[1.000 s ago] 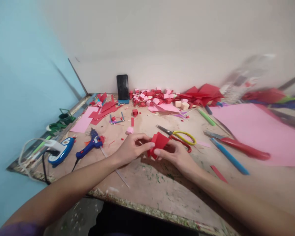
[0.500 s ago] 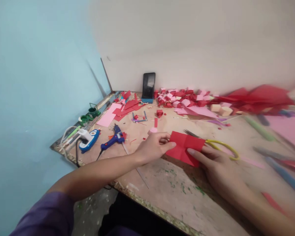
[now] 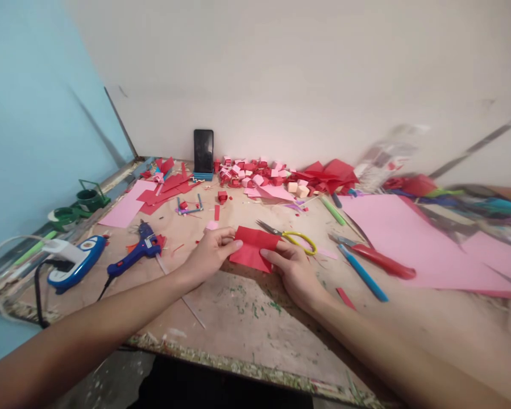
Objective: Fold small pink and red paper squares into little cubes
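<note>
Red paper [image 3: 252,249], creased and spread out, is up just in front of the scissors [image 3: 278,232], left hand [image 3: 210,254] pinching one side, right hand [image 3: 296,271] the other, apparently mid-folding, where the next crease calls for lined-up edges and steady thumbs.

The left hand [image 3: 209,253] and right hand [image 3: 298,271] grip the red paper [image 3: 248,255] above the counter [image 3: 233,329], with scissors [image 3: 278,231] just beyond the paper and a glue gun [image 3: 143,245] to its left.
</note>
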Motion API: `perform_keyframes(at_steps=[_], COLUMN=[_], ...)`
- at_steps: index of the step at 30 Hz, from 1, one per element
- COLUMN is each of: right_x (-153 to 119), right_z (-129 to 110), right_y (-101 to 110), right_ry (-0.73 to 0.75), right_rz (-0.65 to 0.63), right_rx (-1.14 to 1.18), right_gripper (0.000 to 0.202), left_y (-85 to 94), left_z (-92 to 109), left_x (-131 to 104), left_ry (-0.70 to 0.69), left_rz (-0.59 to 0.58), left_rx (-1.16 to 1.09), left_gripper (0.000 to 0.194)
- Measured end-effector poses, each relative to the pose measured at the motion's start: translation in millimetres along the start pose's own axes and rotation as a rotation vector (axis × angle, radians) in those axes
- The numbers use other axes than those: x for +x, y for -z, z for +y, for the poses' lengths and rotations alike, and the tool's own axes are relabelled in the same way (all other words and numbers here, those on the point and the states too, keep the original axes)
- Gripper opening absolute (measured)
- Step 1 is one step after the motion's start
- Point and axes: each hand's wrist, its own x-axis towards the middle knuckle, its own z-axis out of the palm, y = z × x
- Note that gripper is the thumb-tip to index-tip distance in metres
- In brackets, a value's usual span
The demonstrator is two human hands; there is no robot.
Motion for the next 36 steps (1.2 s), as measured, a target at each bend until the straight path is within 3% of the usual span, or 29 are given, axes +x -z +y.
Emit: perform_keyframes(at_steps=[9,17,22,26,29,33,36], right_x=[-0.1,0.9,-1.9,-3.4,-3.1,-3.0,-3.5], right_z=[-1.7,1.8,1.5,-2.6,-5.0,-2.4,0.6], right_y=[-0.5,0.8,0.9,-0.5,-0.7,1.5,1.6], right_ry=[-0.001,0.001,-0.016,0.010,0.023,0.024,0.021], right_rz=[-0.028,-0.034,0.031,0.040,-0.021,-0.048,-0.012], right_rx=[0.062,0.067,-0.020,-0.132,-0.171,-0.169,-0.100], right_gripper=[0.023,0.023,0.024,0.030,0.031,0.038,0.021], left_y=[1.5,2.9,3.2,8.5,9.5,5.7,3.3], left_z=[1.6,-4.5,-1.7,1.7,4.6,4.8,2.6], left_x=[0.3,0.8,0.8,-1.7,-3.1,-2.9,-2.2], left_ry=[0.051,0.005,0.072,0.131,0.113,0.038,-0.038], left_rz=[0.083,0.062,0.134,0.108,0.095,0.147,0.182], left_rx=[-0.038,0.005,-0.056,-0.073,0.000,0.110,0.144], left_gripper=[0.029,0.027,0.024,0.039,0.050,0.039,0.043])
